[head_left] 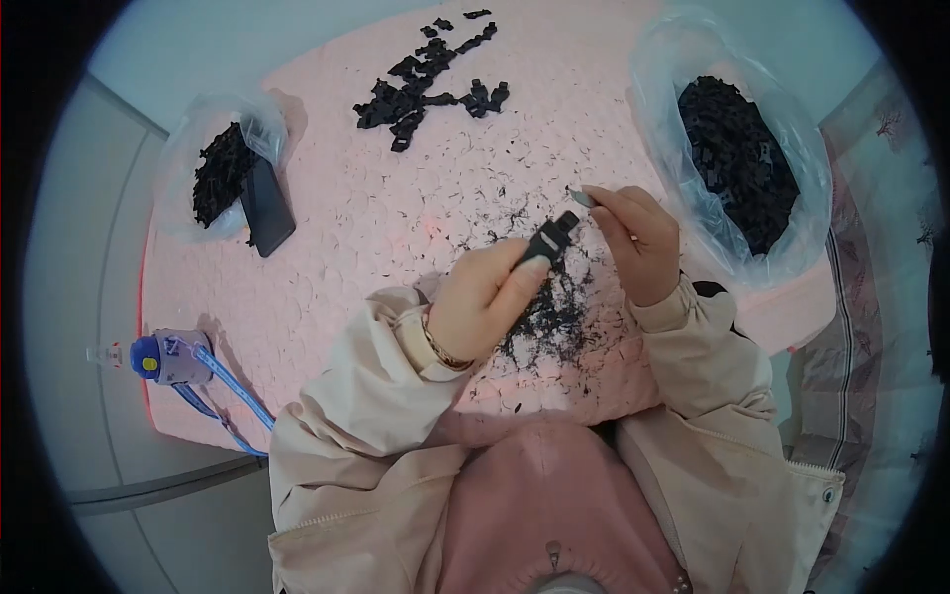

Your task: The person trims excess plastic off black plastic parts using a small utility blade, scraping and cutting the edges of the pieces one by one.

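My left hand (485, 295) grips a small black plastic piece (550, 238), shaped like a buckle with a slot in it, between thumb and fingers. To its right, my right hand (638, 238) pinches a small grey-green blade (582, 199), its tip close to the end of the piece but apart from it. Black shavings (554, 322) are scattered thickly on the pink quilted cover (346, 247) beneath both hands. Farther back lies a loose pile of similar black pieces (401, 99).
At the right stands a large clear plastic bag (665, 89) full of black pieces (737, 158). A smaller bag (178, 188) at the left also holds black pieces, with a dark phone (267, 210) leaning there. A blue-lidded bottle (178, 358) with a strap is near the left edge.
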`<state>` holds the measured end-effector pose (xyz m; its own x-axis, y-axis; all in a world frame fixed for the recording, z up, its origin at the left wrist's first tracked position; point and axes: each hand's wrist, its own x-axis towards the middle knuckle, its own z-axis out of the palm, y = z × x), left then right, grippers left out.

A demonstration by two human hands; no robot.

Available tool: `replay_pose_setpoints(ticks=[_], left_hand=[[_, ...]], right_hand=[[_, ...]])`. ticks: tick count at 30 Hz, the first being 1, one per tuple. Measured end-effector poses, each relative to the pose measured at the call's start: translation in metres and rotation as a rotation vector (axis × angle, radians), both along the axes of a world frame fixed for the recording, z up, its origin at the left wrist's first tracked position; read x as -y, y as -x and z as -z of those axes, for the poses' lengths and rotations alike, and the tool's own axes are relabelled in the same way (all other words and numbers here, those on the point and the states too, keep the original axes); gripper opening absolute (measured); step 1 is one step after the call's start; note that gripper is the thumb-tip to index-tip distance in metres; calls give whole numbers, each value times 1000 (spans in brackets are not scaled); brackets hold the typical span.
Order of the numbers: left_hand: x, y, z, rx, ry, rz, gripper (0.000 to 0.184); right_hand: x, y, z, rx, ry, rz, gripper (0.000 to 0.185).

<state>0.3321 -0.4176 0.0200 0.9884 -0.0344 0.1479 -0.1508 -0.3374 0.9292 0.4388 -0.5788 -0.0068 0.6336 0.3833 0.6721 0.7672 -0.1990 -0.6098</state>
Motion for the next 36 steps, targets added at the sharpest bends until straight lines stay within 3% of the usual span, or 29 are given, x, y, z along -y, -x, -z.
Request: replay_pose_setpoints(ticks=[7,10,20,25,31,34,36], left_hand=[[-2,-4,1,-5,48,-41,23],[-2,-6,3,101,-101,-62,22],[0,-4,0,147,-240,-67,20],[1,-3,-2,151,-244,-42,20],[12,9,-9,177,-274,216,20],[3,2,-4,86,-85,17,20],[2,1,1,50,10,23,22]], right_hand=[[5,9,-14,133,1,-42,19],[5,9,-18,214,62,-46,22],[6,12,-23,309,149,-36,23],[5,13,-21,276,142,-6,21],[0,-3,6,40,112,76,15],[-1,-1,3,-85,67,18,13],[-1,1,3,-157,29,-19,14]])
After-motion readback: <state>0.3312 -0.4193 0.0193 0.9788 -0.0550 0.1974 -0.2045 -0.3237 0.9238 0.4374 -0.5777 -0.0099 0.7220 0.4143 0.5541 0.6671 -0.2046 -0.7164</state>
